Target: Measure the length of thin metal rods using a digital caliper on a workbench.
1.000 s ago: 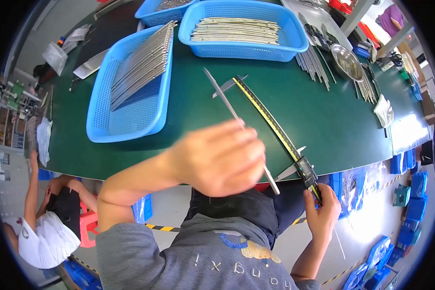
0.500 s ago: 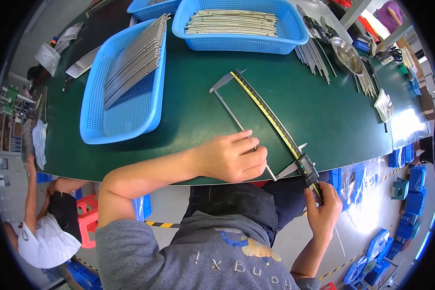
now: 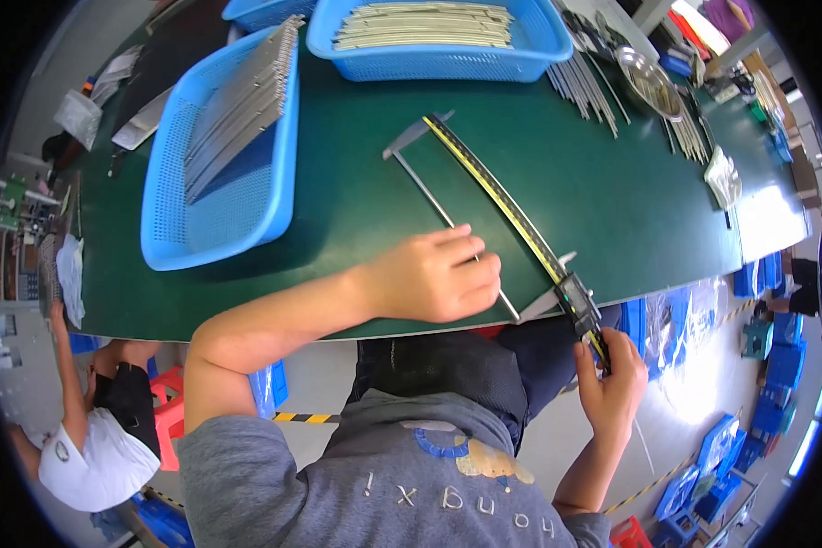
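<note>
A dark green, smooth-topped table (image 3: 356,183) spans the frame. A light-blue perforated plastic basket (image 3: 212,254) stands at upper left, a slanting bundle of grey metal rods (image 3: 239,114) inside; a second light-blue plastic basket (image 3: 438,68) at top centre holds pale metal rods (image 3: 420,27). A long yellow-edged metal caliper with a dark slider (image 3: 497,194) runs diagonally from upper centre to lower right. A shiny oval metal bowl (image 3: 649,85) sits at upper right. The right hand (image 3: 616,376), lower right, closes thumb and fingers on the caliper's lower end. The left hand (image 3: 440,277), just below centre, curls closed around a slim silvery metal rod (image 3: 425,190), whose ends lie at the caliper's two jaw tips.
</note>
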Motion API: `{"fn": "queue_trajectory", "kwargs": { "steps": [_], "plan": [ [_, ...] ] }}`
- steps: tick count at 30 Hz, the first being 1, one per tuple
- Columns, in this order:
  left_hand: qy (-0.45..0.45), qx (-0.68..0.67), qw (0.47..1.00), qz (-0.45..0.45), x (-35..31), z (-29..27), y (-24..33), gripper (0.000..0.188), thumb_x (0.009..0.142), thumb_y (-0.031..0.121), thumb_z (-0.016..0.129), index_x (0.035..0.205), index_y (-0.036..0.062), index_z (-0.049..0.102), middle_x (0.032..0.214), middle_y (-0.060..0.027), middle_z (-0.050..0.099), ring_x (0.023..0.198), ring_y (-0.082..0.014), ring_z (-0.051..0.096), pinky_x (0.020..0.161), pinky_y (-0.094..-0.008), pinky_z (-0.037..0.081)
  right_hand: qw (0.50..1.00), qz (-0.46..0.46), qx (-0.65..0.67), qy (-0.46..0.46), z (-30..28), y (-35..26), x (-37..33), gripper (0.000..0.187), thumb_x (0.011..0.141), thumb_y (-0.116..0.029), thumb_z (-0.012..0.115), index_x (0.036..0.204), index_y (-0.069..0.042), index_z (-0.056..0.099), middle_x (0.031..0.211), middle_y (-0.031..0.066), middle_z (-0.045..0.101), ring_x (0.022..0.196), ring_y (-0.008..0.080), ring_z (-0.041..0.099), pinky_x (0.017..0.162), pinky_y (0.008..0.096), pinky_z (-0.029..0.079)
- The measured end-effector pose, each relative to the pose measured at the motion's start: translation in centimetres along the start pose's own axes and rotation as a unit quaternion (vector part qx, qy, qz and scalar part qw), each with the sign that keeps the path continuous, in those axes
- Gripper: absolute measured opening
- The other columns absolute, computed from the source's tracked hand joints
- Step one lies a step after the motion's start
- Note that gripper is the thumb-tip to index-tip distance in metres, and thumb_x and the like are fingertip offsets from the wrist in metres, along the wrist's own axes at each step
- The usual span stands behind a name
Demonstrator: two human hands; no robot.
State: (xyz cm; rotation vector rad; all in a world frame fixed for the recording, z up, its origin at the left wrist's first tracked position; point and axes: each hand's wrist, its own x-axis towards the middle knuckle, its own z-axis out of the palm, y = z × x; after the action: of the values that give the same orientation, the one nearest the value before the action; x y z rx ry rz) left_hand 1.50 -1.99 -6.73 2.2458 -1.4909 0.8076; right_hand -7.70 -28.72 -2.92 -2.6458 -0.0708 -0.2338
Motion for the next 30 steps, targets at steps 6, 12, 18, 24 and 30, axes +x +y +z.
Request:
{"fn": "queue_trajectory", "kwargs": {
  "steps": [6,12,18,24,30],
  "plan": [
    [-0.035,-0.017,0.999,-0.011,0.6,-1.0,-0.5,0.016,0.069,0.008,0.064,0.084,0.0063,0.062,0.091,-0.0064,0.062,0.085,-0.0212,0.063,0.078,-0.0349,0.057,0.999,0.026,0.02,-0.01,-0.1,-0.6,0.1,0.025,0.076,-0.019,0.073,0.091,-0.003,0.061,0.071,0.0083,0.059,0.054,0.0209,0.057,0.049,0.0304,0.043],
    [-0.035,-0.019,0.999,-0.021,0.8,-1.0,-0.6,0.014,0.068,0.006,0.064,0.082,0.0042,0.063,0.087,-0.0067,0.062,0.084,-0.0218,0.063,0.075,-0.0342,0.058,0.999,0.026,0.029,-0.007,0.3,-0.3,-0.5,0.026,0.077,-0.022,0.073,0.091,-0.003,0.061,0.074,0.0083,0.06,0.054,0.0212,0.057,0.048,0.0303,0.043],
    [-0.043,-0.028,0.998,-0.028,0.7,-1.1,-0.4,0.016,0.068,0.006,0.064,0.084,0.0036,0.064,0.088,-0.0069,0.063,0.084,-0.0223,0.064,0.076,-0.0351,0.058,1.0,0.022,-0.016,0.001,0.5,-0.3,-0.6,0.028,0.075,-0.026,0.075,0.087,-0.005,0.062,0.069,0.0058,0.06,0.048,0.0208,0.055,0.044,0.0311,0.041],
    [-0.044,-0.035,0.998,-0.036,0.7,-1.2,-0.6,0.017,0.068,0.006,0.064,0.085,0.0036,0.064,0.09,-0.0076,0.063,0.084,-0.0235,0.064,0.076,-0.036,0.058,0.999,0.031,-0.01,0.011,0.5,-0.6,-0.5,0.028,0.073,-0.027,0.076,0.084,-0.005,0.062,0.068,0.0051,0.06,0.046,0.0198,0.055,0.043,0.0314,0.04],
    [-0.053,-0.039,0.997,-0.038,0.7,-1.2,-0.7,0.018,0.068,0.005,0.065,0.086,0.0034,0.064,0.09,-0.0081,0.063,0.083,-0.0243,0.064,0.076,-0.0363,0.057,1.0,0.017,0.023,-0.008,0.5,-0.1,-0.7,0.025,0.076,-0.023,0.073,0.088,-0.004,0.061,0.072,0.0057,0.061,0.049,0.0208,0.057,0.045,0.0316,0.042]
  ]
}}
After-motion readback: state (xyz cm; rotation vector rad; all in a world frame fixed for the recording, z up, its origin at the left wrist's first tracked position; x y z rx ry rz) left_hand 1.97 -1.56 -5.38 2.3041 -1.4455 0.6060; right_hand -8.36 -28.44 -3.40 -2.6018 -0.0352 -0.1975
